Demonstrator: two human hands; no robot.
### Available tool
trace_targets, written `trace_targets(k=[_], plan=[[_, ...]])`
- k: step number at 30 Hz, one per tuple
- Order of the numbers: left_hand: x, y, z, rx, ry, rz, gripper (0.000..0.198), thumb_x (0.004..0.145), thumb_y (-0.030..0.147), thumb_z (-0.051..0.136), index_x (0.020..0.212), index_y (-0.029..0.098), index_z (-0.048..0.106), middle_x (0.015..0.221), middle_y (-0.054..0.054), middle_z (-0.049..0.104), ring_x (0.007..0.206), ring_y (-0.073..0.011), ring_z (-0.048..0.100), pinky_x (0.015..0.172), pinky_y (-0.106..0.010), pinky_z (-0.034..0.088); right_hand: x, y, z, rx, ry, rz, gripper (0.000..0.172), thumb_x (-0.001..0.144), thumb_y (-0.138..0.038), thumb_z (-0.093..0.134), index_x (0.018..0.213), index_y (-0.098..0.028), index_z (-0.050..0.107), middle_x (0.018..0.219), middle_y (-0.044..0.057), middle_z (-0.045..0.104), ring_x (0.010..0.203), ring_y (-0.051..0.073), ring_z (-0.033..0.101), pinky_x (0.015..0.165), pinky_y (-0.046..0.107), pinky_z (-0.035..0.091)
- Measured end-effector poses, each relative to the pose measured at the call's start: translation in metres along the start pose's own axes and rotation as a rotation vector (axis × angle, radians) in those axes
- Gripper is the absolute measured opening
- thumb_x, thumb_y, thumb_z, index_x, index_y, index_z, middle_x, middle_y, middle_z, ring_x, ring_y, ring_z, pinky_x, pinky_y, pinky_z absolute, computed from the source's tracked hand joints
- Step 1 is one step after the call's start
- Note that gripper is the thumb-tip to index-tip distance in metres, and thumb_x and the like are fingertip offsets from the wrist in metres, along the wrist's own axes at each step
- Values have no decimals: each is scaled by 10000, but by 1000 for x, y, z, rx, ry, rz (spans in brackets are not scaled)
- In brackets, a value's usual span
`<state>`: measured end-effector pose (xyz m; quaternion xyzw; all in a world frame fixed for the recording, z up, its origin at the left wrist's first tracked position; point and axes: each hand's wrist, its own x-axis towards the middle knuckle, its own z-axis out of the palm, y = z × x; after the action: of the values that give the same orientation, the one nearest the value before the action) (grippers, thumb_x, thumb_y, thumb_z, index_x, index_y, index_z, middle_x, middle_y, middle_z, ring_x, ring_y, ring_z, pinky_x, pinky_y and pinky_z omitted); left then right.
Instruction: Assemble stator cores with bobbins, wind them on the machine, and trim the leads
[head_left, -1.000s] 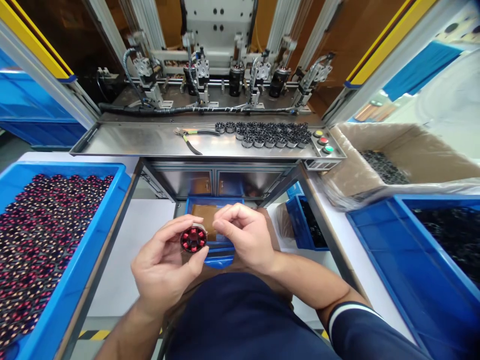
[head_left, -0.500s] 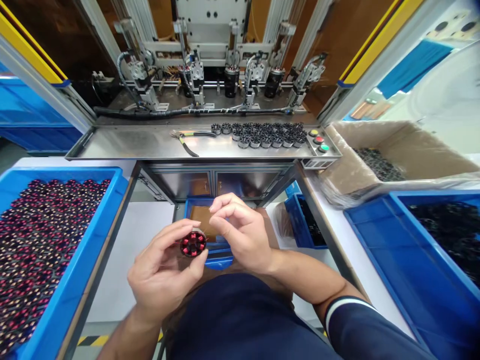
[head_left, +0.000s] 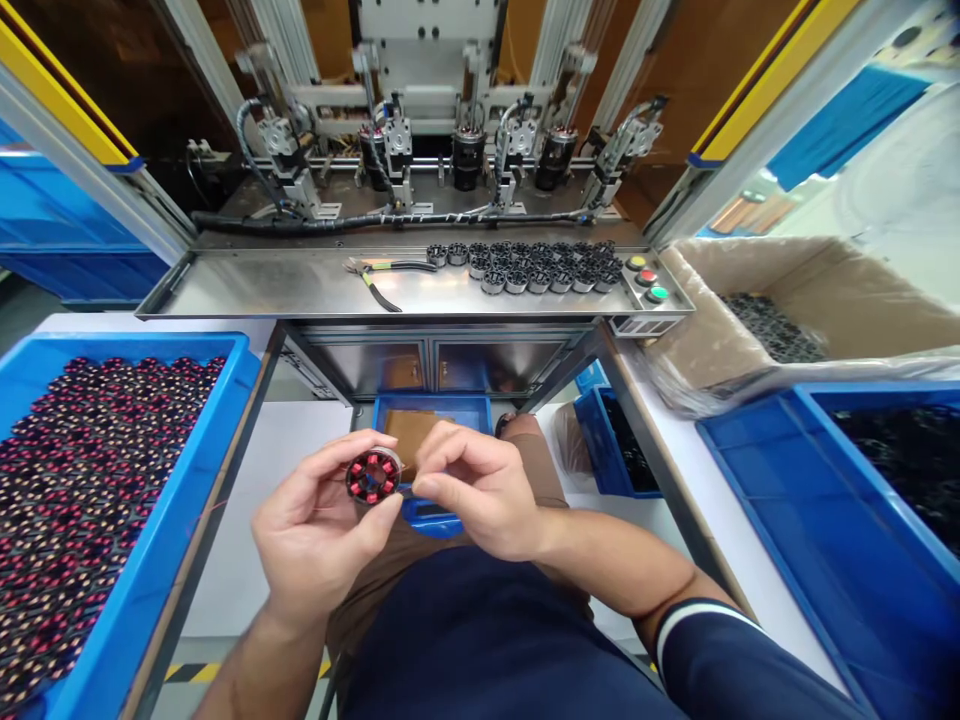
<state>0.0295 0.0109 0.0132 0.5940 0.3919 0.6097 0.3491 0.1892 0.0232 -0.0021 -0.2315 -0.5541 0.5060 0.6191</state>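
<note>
My left hand (head_left: 319, 535) grips a small round wound stator (head_left: 373, 477) with red coils between thumb and fingers, held above my lap. My right hand (head_left: 474, 490) is closed in a pinch right beside the stator's right edge, thumb and forefinger together on something too thin to make out. A row of several dark bare stators (head_left: 536, 268) lies on the steel shelf (head_left: 262, 285) ahead. Pliers (head_left: 382, 275) rest on that shelf to their left.
A blue bin (head_left: 187, 480) of red wound stators is at my left. A blue bin (head_left: 810, 520) of dark parts and a lined cardboard box (head_left: 840, 300) stand at my right. Winding machine heads (head_left: 465, 150) sit behind the shelf, with three buttons (head_left: 646, 279). Small blue bins (head_left: 600, 440) lie below.
My left hand lifted the stator slightly up and left. My right hand came down and closed in on its right edge with a pinch.
</note>
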Motion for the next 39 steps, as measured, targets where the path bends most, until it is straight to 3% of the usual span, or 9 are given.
trace_targets(k=[3, 9, 15, 19, 23, 26, 29, 34, 39], plan=[[-1, 0, 1, 37, -17, 26, 482, 698, -13, 765, 1119, 215, 713, 1069, -7, 762, 944, -114, 728, 864, -165, 582, 2, -3, 2, -53, 80, -36, 119, 854, -171, 733, 765, -170, 654, 732, -3, 615, 683, 102, 565, 651, 249, 460], [-3, 4, 0, 96, -28, 94, 521, 673, -43, 752, 1122, 219, 710, 1055, 2, 760, 949, -114, 725, 877, -172, 580, 6, -6, 1, 33, -20, 32, 80, 832, -215, 759, 834, -174, 691, 764, 15, 638, 729, 131, 592, 702, 290, 493], [-4, 6, 1, 98, -39, 118, 544, 660, -51, 742, 1134, 212, 703, 1066, -6, 757, 969, -123, 719, 894, -185, 577, 5, -14, 4, -85, 114, -34, 114, 871, -199, 713, 765, -174, 677, 714, 11, 631, 678, 121, 584, 654, 274, 488], [-1, 11, 2, 9, -37, 36, 488, 678, -30, 708, 1099, 218, 715, 1007, 2, 770, 898, -127, 737, 835, -185, 598, 4, -13, -2, -158, 2, -137, 32, 883, -192, 692, 865, -168, 704, 769, 42, 658, 721, 145, 611, 673, 298, 512], [5, 18, 4, -96, -101, -34, 437, 685, -3, 677, 1055, 223, 730, 944, 8, 781, 814, -128, 748, 775, -183, 611, 13, -10, -11, -231, -119, -265, 154, 897, -167, 661, 1047, -172, 695, 877, 73, 663, 815, 171, 623, 714, 329, 534], [7, 21, 5, -82, -110, -30, 428, 670, -10, 667, 1027, 215, 739, 902, 3, 785, 794, -131, 750, 757, -171, 607, 18, -12, -12, -295, -160, -369, 123, 892, -199, 684, 1013, -181, 699, 852, 58, 637, 787, 162, 611, 696, 319, 525], [4, 19, 6, -49, -86, -6, 406, 677, -2, 681, 1029, 193, 736, 912, -30, 784, 809, -161, 752, 753, -208, 618, 14, -16, -9, -356, -110, -375, 55, 878, -155, 686, 922, -180, 708, 781, 43, 626, 719, 151, 593, 657, 311, 501], [-4, 9, 9, 29, 22, 119, 512, 659, -29, 715, 1122, 190, 704, 1015, -60, 764, 843, -177, 734, 734, -251, 624, -1, -18, 1, -307, 27, -336, 93, 853, -123, 688, 916, -183, 720, 751, 42, 636, 687, 158, 603, 630, 313, 510], [-4, 9, 11, 46, 59, 154, 537, 662, -46, 713, 1145, 187, 693, 1039, -62, 759, 862, -169, 727, 741, -238, 615, -1, -14, -1, -286, -42, -400, 94, 867, -151, 682, 948, -174, 723, 747, 51, 626, 688, 163, 603, 622, 316, 516]])
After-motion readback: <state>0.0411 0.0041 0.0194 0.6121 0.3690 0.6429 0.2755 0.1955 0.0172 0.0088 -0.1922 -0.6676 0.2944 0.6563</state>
